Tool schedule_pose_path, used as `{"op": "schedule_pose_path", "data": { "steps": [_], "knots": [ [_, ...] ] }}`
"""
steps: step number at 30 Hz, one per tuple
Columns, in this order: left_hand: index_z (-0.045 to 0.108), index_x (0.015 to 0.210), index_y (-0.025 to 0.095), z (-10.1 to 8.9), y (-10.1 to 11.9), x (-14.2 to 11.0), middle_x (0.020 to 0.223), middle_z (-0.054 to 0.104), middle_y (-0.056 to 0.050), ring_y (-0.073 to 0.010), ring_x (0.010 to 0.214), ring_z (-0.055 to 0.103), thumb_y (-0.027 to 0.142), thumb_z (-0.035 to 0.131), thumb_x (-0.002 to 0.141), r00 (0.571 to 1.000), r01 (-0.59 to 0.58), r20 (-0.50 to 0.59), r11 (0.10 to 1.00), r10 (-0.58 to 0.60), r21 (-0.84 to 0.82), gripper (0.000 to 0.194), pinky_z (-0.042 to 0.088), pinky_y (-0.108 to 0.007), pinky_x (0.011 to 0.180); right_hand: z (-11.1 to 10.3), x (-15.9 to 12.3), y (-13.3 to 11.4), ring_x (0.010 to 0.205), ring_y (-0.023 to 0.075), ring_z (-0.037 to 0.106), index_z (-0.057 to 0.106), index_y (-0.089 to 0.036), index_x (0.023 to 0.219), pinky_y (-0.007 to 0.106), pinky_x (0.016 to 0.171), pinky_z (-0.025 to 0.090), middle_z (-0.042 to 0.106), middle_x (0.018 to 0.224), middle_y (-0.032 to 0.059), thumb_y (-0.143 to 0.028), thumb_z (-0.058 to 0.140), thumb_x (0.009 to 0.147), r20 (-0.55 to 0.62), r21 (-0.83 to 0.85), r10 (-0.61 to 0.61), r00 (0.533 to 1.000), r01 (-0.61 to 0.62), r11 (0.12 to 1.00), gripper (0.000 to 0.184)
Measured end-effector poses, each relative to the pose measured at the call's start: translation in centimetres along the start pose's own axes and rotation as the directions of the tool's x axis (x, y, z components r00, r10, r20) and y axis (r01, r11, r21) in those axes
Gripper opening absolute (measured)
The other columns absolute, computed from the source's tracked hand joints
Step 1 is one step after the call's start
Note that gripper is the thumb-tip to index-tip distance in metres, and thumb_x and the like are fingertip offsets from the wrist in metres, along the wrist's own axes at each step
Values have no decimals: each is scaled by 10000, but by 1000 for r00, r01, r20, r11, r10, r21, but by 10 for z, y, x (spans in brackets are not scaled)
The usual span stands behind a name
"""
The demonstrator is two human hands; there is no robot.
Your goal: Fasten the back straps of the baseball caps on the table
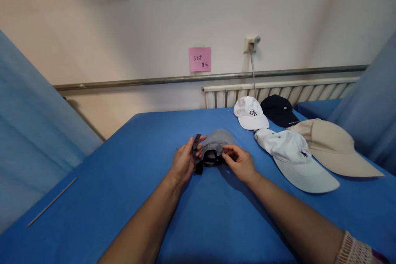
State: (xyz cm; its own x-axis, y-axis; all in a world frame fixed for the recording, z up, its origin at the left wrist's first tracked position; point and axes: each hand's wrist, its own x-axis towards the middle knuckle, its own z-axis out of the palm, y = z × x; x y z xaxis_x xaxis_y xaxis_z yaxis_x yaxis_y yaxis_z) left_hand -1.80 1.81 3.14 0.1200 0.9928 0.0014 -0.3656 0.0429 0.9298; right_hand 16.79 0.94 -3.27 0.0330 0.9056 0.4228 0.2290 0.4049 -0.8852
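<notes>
A grey baseball cap [221, 137] is held over the blue-covered table, its back opening toward me. My left hand [185, 159] is closed on the cap's dark strap [195, 148], which stands up loose at the left side of the opening. With thumb and fingers pinched, my right hand [239, 161] grips the cap's edge at the right of the opening. Part of the cap's inside shows dark between the hands. The fingertips of both hands are partly hidden by the cap and strap.
To the right lie a white cap [246, 111], a navy cap [276, 109], a pale cap with a small horse logo [293, 152] and a beige cap [331, 144]. A thin stick [52, 202] lies at the left. Blue curtains [27, 132] hang at both sides.
</notes>
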Motion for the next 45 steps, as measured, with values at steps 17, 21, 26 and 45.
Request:
{"op": "schedule_pose_path", "data": {
  "steps": [17, 21, 26, 45],
  "knots": [
    [642, 893, 148, 4, -20, 0, 698, 614, 0, -93, 566, 518, 383, 726, 686, 998, 45, 20, 920, -58, 389, 324, 386, -215, 548, -6, -3, -12, 827, 179, 639, 639, -224, 1052, 333, 789, 523, 676, 925, 42, -228, 586, 831, 60, -71, -262, 963, 266, 961, 228],
    [646, 857, 143, 4, -20, -1, 666, 604, 3, -90, 547, 510, 359, 756, 667, 998, 49, 7, 928, -56, 369, 307, 370, -208, 525, -6, -4, -15, 849, 190, 634, 627, -234, 1071, 353, 798, 526, 673, 963, 53, -211, 578, 835, 74, -87, -278, 958, 284, 955, 242],
    [654, 820, 153, 4, -17, -3, 617, 589, 12, -81, 512, 483, 355, 758, 684, 997, 61, 21, 939, -72, 338, 265, 344, -201, 506, -6, -3, -14, 847, 188, 631, 619, -234, 1069, 352, 789, 528, 665, 945, 45, -200, 582, 833, 86, -76, -285, 955, 291, 954, 241],
    [699, 801, 152, 8, -17, -5, 775, 656, -36, -128, 696, 554, 304, 770, 673, 997, -39, 78, 891, 4, 452, 211, 421, -248, 680, -5, -4, -13, 847, 176, 630, 625, -233, 1046, 343, 792, 530, 669, 972, 48, -211, 595, 837, 97, -39, -281, 955, 286, 957, 212]
  ]
}}
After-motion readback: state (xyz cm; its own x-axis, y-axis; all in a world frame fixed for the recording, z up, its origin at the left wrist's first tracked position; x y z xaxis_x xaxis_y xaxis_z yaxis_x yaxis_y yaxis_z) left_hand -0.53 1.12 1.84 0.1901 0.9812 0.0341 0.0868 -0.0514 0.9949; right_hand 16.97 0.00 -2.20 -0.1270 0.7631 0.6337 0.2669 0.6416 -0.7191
